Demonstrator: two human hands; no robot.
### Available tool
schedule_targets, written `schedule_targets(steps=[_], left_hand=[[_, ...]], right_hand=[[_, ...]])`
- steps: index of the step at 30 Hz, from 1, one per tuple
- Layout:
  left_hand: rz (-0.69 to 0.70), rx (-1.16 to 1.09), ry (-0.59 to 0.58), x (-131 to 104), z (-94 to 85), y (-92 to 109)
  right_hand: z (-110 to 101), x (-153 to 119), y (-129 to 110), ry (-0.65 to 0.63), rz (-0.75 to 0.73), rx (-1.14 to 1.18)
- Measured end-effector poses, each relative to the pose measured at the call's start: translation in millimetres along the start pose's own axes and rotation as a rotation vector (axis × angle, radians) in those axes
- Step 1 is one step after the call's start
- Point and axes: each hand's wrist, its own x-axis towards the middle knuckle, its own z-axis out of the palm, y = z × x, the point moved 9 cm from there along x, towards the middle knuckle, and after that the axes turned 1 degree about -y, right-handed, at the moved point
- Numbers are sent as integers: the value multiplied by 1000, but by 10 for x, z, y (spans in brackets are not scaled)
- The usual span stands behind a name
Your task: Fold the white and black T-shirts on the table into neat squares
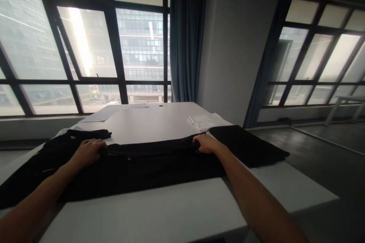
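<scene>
A black garment [148, 171] lies spread lengthwise across the white table, its far edge running between my two hands. My left hand [90, 151] has its fingers curled on the far left part of the cloth. At the far right part, my right hand [204, 143] pinches the edge of the same garment. Another black garment [54, 153] with small yellow-green marks lies to the left, partly behind my left forearm. To the right rests a folded black cloth [248, 146], flat on the table.
The white table [154, 121] reaches toward the windows. White sheets [102, 114] lie at its far left, and a stack of white material [208, 121] sits near the folded black cloth. A blue curtain [188, 38] hangs beyond, beside a grey column.
</scene>
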Motion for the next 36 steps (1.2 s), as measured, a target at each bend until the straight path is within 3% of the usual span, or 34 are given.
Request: schedule_targets(steps=[3,6,7,11,12,14,16,19,22,25,28,30,32,36], left_hand=[[-4,8,-30,-66,-18,7],[-40,-27,-28,-111,-68,-117],[-53,-47,-30,-129,-68,-175],[-23,-120,-47,-205,5,-246],[5,-152,-49,-217,25,-194],[64,-245,-69,-225,64,-13],[106,-327,-145,-219,138,205],[99,-357,-349,-236,319,378],[27,-352,-470,-320,453,219],[-87,-326,-438,-415,480,-108],[-191,-237,-363,-457,424,-268],[-192,-176,-325,-426,351,-159],[-141,-157,-315,-370,287,92],[-65,-140,-324,-312,208,586]], right_hand=[[-98,-91,-38,160,-72,169],[-277,-205,41,309,-64,190],[-263,-230,54,260,-62,200],[52,-368,-24,-194,-41,285],[63,-394,-55,-212,-24,286],[14,-400,-108,-126,40,242],[54,-388,-144,-90,160,128],[349,-362,-255,-250,261,-9],[615,-237,-406,-377,202,-14],[708,84,-525,-372,96,9],[546,542,-630,-145,25,-30],[350,766,-695,75,61,-95],[248,862,-796,195,130,-136],[433,825,-1191,118,114,-88]])
